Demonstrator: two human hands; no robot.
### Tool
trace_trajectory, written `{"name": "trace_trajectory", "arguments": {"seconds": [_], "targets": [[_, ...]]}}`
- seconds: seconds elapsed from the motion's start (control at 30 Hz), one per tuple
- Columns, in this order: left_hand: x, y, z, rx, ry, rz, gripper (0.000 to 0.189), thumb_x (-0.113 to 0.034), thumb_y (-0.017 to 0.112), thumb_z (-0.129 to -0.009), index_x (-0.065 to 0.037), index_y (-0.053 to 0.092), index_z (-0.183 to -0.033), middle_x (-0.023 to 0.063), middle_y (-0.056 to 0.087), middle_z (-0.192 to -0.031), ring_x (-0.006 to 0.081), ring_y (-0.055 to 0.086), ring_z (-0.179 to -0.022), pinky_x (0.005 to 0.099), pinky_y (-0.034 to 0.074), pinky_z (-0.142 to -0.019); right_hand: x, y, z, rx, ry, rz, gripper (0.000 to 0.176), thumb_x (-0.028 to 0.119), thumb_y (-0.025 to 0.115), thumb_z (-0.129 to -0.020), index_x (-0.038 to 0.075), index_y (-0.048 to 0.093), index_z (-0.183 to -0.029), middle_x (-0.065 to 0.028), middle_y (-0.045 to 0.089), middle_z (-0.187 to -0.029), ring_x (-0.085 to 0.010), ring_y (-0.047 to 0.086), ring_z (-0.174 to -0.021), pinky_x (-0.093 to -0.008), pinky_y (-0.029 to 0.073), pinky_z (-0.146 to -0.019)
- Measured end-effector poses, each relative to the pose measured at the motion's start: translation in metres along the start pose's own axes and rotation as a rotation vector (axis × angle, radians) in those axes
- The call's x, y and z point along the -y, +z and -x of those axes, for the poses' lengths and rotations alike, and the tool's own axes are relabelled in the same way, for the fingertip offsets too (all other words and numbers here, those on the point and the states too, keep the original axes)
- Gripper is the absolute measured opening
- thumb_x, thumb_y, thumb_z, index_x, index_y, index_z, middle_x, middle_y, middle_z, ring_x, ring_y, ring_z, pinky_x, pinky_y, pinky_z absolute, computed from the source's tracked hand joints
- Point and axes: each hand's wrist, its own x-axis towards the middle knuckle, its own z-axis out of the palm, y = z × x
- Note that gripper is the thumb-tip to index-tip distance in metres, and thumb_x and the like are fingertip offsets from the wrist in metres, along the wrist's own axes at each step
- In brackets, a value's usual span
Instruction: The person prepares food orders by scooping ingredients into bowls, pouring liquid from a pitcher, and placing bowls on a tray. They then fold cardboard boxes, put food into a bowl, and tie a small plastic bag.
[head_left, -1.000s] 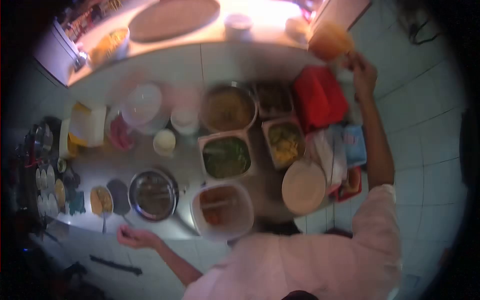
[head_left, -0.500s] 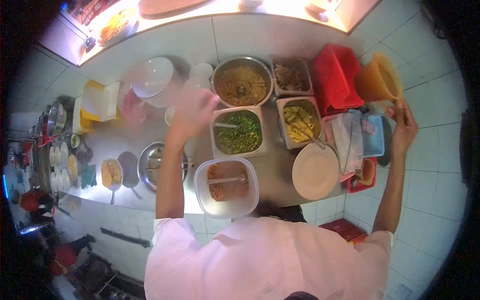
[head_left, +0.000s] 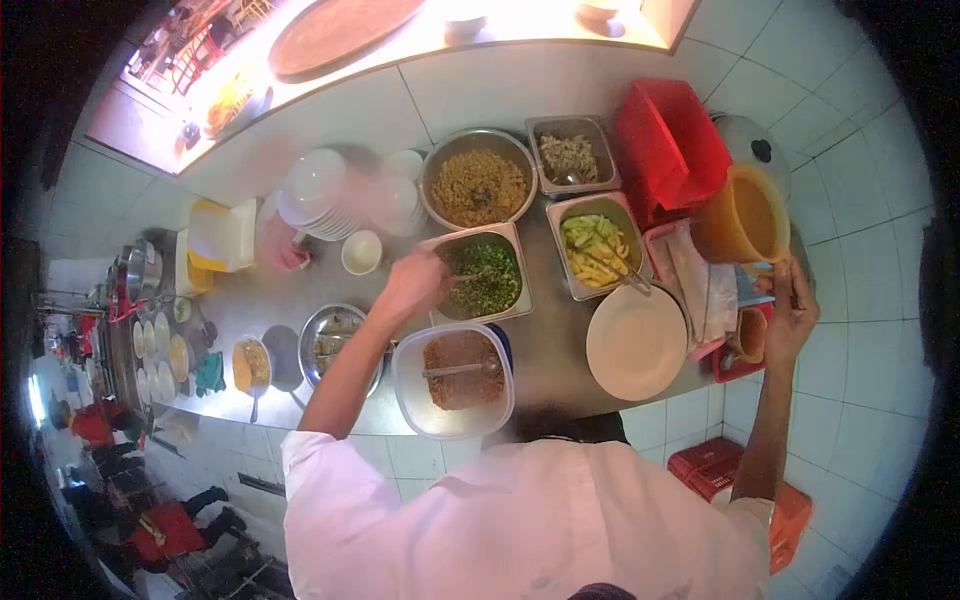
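Note:
At the left edge of the metal tray of chopped green herbs (head_left: 490, 278), my left hand (head_left: 418, 284) is closed around the handle of a spoon that rests in the herbs. My right hand (head_left: 793, 308) grips the rim of a yellowish jug (head_left: 740, 215) holding brown liquid, tilted beside the red bin. Below the herb tray sits a white plastic tub (head_left: 410, 375) with reddish-brown minced food and a spoon. A round bowl of brown crumbly food (head_left: 480, 185) is behind the herbs. The tray of yellow and green pieces (head_left: 598, 250) holds tongs.
An empty pale plate (head_left: 637, 342) lies at the counter's front right. Stacked white plates (head_left: 318, 195), a small cup (head_left: 362, 252) and a steel bowl (head_left: 338, 340) are leftward. A red bin (head_left: 670, 150) stands at the back right. People in red are far left.
My left hand has come down from above the counter to the herb tray and taken the spoon handle. The jug in my right hand has moved lower. The head view has shifted.

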Motion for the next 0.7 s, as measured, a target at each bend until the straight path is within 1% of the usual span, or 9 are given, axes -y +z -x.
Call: {"name": "trace_trajectory", "arguments": {"seconds": [0.07, 0.2, 0.3, 0.37, 0.4, 0.47, 0.57, 0.67, 0.7], "targets": [[-0.001, 0.008, 0.002, 0.085, 0.023, 0.011, 0.021, -0.024, 0.063, -0.079, -0.006, 0.072, -0.076, 0.0182, 0.068, -0.081, 0.0363, 0.067, -0.079, 0.0479, 0.056, -0.069, -0.003, 0.003, 0.002, 0.012, -0.008, -0.021, 0.033, 0.018, 0.062, -0.096, -0.003, 0.062, -0.122, -0.0083, 0.070, -0.087, -0.0112, 0.064, -0.071, -0.0264, 0.053, -0.066], [-0.006, 0.002, 0.002, 0.074, 0.002, -0.029, 0.022, -0.025, 0.061, -0.082, -0.006, 0.073, -0.082, 0.0195, 0.068, -0.086, 0.0359, 0.066, -0.087, 0.0482, 0.055, -0.075, -0.004, 0.010, 0.004, 0.013, -0.009, -0.055, 0.032, 0.017, 0.061, -0.097, -0.003, 0.063, -0.122, -0.0079, 0.070, -0.085, -0.0111, 0.064, -0.070, -0.0257, 0.052, -0.065], [0.016, 0.006, 0.001, 0.219, -0.004, 0.247, 0.027, -0.028, 0.061, -0.086, -0.004, 0.072, -0.087, 0.0174, 0.068, -0.085, 0.0324, 0.066, -0.087, 0.0442, 0.053, -0.077, -0.001, 0.015, 0.007, 0.022, 0.015, -0.093, 0.031, 0.016, 0.059, -0.097, -0.004, 0.062, -0.122, -0.0084, 0.070, -0.083, -0.0116, 0.064, -0.068, -0.0262, 0.053, -0.065], [0.020, -0.007, 0.008, 0.336, -0.212, 0.815, 0.028, -0.028, 0.060, -0.093, -0.001, 0.067, -0.086, 0.0040, 0.060, -0.075, 0.0182, 0.059, -0.078, 0.0324, 0.048, -0.068, 0.001, 0.015, 0.011, 0.029, 0.004, -0.069, 0.031, 0.015, 0.059, -0.098, -0.004, 0.062, -0.122, -0.0083, 0.070, -0.082, -0.0117, 0.064, -0.067, -0.0267, 0.053, -0.064], [0.017, -0.020, 0.013, 0.326, -0.206, 0.811, 0.028, -0.028, 0.060, -0.093, -0.001, 0.067, -0.086, 0.0040, 0.060, -0.075, 0.0182, 0.059, -0.078, 0.0324, 0.048, -0.068, 0.003, 0.015, 0.012, 0.034, -0.011, -0.048, 0.031, 0.015, 0.058, -0.098, -0.005, 0.062, -0.122, -0.0082, 0.070, -0.080, -0.0118, 0.064, -0.066, -0.0272, 0.053, -0.064], [0.012, -0.054, 0.021, 0.323, -0.303, 1.084, 0.031, -0.033, 0.057, -0.097, -0.005, 0.067, -0.087, -0.0043, 0.053, -0.071, 0.0066, 0.048, -0.067, 0.0239, 0.040, -0.059, 0.008, 0.015, 0.014, 0.023, 0.008, -0.047, 0.031, 0.015, 0.058, -0.098, -0.005, 0.062, -0.121, -0.0084, 0.070, -0.080, -0.0116, 0.064, -0.067, -0.0273, 0.053, -0.064], [0.027, -0.091, 0.012, 0.109, -0.315, 1.142, 0.033, -0.038, 0.059, -0.095, -0.007, 0.067, -0.090, -0.0049, 0.052, -0.068, 0.0056, 0.043, -0.057, 0.0231, 0.036, -0.051, 0.005, 0.013, 0.017, 0.008, 0.073, -0.032, 0.031, 0.014, 0.058, -0.097, -0.006, 0.061, -0.121, -0.0088, 0.069, -0.079, -0.0113, 0.064, -0.066, -0.0274, 0.054, -0.064], [0.011, -0.167, -0.014, -0.185, -0.329, 1.111, 0.026, -0.032, 0.059, -0.096, -0.010, 0.065, -0.084, -0.0088, 0.044, -0.061, 0.0022, 0.035, -0.051, 0.0206, 0.026, -0.047, 0.002, 0.015, 0.019, -0.016, 0.098, -0.172, 0.030, 0.013, 0.058, -0.097, -0.005, 0.061, -0.120, -0.0077, 0.068, -0.083, -0.0112, 0.064, -0.066, -0.0262, 0.054, -0.063], [0.013, -0.185, -0.029, -0.288, -0.254, 1.138, 0.025, -0.031, 0.059, -0.095, -0.010, 0.063, -0.083, -0.0093, 0.040, -0.059, 0.0016, 0.033, -0.049, 0.0212, 0.023, -0.045, -0.003, 0.014, 0.019, -0.019, 0.084, -0.176, 0.030, 0.013, 0.058, -0.097, -0.005, 0.061, -0.120, -0.0077, 0.068, -0.083, -0.0112, 0.064, -0.066, -0.0262, 0.054, -0.063]]}}
